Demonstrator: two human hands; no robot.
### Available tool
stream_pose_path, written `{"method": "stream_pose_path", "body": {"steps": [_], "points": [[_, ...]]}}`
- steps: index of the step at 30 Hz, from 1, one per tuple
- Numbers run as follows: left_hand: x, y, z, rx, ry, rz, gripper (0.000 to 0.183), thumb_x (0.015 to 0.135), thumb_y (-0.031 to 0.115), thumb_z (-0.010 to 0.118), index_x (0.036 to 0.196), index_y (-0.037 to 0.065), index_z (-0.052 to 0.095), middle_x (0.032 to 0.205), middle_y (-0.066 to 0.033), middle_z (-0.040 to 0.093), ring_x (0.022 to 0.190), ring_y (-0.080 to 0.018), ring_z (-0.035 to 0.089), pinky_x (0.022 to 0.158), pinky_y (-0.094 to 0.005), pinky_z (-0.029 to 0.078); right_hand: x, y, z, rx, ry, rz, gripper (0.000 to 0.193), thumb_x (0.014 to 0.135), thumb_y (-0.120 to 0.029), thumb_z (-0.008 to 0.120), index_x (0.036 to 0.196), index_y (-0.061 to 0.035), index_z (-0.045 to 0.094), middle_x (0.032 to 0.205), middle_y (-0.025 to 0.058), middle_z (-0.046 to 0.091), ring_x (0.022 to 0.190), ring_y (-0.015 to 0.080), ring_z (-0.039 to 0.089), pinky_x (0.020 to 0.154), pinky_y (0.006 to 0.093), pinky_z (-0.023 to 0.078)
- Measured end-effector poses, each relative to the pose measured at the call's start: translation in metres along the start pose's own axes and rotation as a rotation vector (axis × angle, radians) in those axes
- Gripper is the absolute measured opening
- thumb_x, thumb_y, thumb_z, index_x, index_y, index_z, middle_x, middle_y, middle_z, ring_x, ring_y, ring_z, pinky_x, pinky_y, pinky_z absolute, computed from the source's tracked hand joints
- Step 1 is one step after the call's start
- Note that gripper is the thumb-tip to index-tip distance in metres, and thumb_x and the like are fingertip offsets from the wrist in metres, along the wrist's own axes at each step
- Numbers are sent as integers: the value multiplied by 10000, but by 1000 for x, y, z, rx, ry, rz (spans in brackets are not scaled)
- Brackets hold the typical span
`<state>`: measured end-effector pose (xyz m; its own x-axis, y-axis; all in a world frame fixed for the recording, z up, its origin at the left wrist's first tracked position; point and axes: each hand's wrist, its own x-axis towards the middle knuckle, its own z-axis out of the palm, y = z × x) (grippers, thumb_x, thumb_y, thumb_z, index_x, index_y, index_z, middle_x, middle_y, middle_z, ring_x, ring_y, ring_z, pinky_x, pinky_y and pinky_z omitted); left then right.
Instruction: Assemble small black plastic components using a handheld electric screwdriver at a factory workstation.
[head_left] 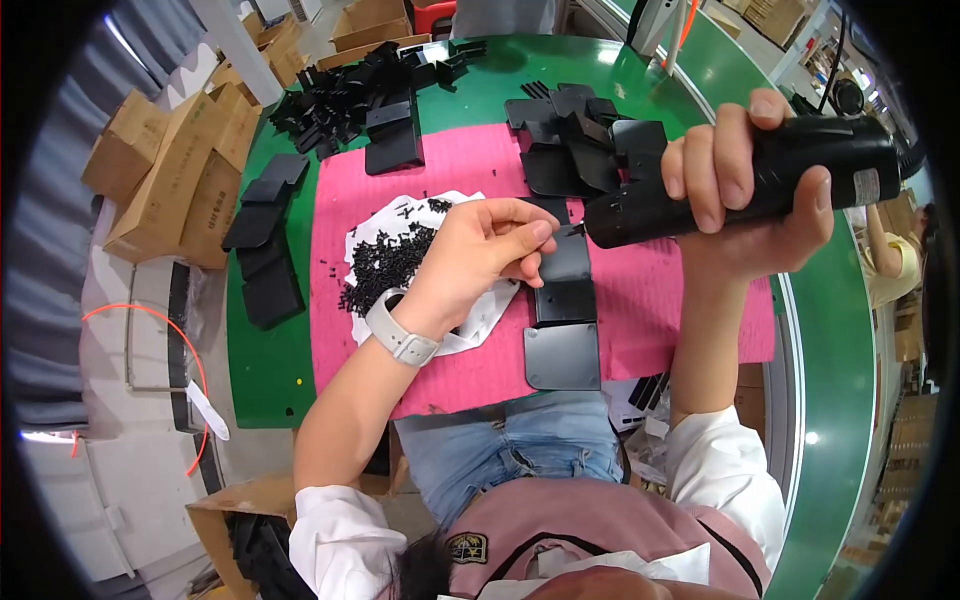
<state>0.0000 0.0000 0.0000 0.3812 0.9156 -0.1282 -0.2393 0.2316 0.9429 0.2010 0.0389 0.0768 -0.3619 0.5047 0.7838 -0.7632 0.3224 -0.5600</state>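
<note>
My right hand (pixel 750 190) is wrapped round a thick black electric screwdriver (pixel 640 212), held almost level with its nose pointing left. Close to that nose, my left hand (pixel 490 240) is closed in a pinch, thumb against fingers; whatever it holds is too small or hidden to make out. Just below the screwdriver's nose, a stepped black plastic part (pixel 562 357) lies on a pink sheet (pixel 640 330). Partly behind my left wrist, a heap of small black screws (pixel 385 265) rests on a crumpled white sheet (pixel 485 320).
A tangled pile of black pieces (pixel 345 95) lies at the far left of the green table (pixel 500 80). Stacked black parts (pixel 575 150) stand at the far right of the pink sheet, more black parts (pixel 265 235) along the left. Cardboard boxes (pixel 180 170) stand left of the table.
</note>
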Motion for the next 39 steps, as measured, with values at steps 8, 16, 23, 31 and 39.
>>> {"method": "stream_pose_path", "body": {"steps": [8, 16, 23, 31, 39], "points": [[-2, -4, 4, -134, 9, 14, 154, 893, 135, 586, 964, -1, 599, 792, -62, 584, 609, -84, 524, 616, -246, 478, -4, 8, -4, -6, 4, -89, 498, 867, -464, 469, 1144, -50, 467, 636, 23, 474, 457, 124, 449, 566, 313, 418], [2, -9, 5, -138, 0, 42, 155, 872, 120, 613, 978, 7, 608, 801, -75, 610, 624, -89, 538, 620, -238, 476, -10, 3, -6, -3, 63, -120, 510, 866, -481, 470, 1140, -52, 477, 640, 21, 474, 465, 122, 451, 574, 311, 416], [-1, -6, 9, -125, 48, 59, 161, 866, 128, 622, 973, 8, 615, 798, -69, 614, 623, -91, 541, 614, -224, 472, -14, 6, -9, 8, 29, -136, 514, 869, -482, 470, 1145, -48, 482, 662, 26, 475, 482, 130, 453, 585, 320, 405], [0, -9, 9, -144, 50, 58, 185, 861, 143, 633, 987, 9, 617, 822, -64, 621, 678, -96, 561, 647, -217, 471, -17, 3, -9, 0, 53, -136, 531, 875, -488, 455, 1177, -51, 477, 684, 30, 473, 493, 139, 442, 605, 336, 396], [2, -14, 9, -152, 43, 67, 187, 860, 122, 633, 1005, 6, 613, 848, -75, 626, 705, -115, 581, 691, -236, 493, -18, 2, -14, 8, 28, -127, 547, 874, -501, 450, 1191, -56, 476, 694, 26, 472, 507, 141, 437, 622, 337, 390]]}}
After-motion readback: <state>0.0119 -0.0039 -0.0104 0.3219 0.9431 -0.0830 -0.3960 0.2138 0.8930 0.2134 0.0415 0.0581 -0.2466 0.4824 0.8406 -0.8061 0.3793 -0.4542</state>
